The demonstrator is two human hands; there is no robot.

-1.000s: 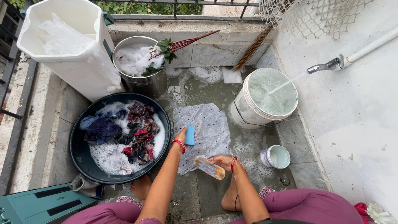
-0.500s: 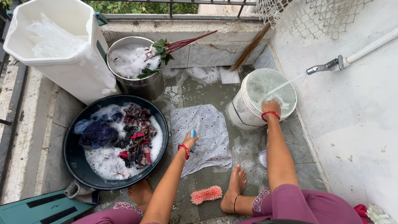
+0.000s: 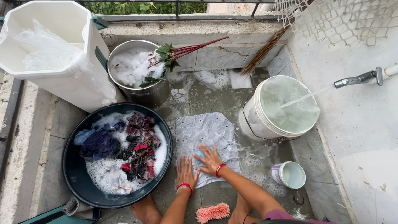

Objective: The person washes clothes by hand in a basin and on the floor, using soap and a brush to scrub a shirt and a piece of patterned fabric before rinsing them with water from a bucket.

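Single head view, looking steeply down from above squatting person. Close range: hands [image 3: 199, 166] at lower centre, wet floor [image 3: 207, 95] ahead, wall [image 3: 365, 124] right.

Grey dotted cloth [image 3: 207, 137] spread flat and wet beside black tub [image 3: 74, 174]; blue soap bar [image 3: 202, 154] lying on its near edge.

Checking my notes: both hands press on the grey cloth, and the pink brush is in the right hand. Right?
Not quite. The head view shows the brush lying on the floor near the feet, in neither hand. Both the left hand and right hand do press on the cloth.
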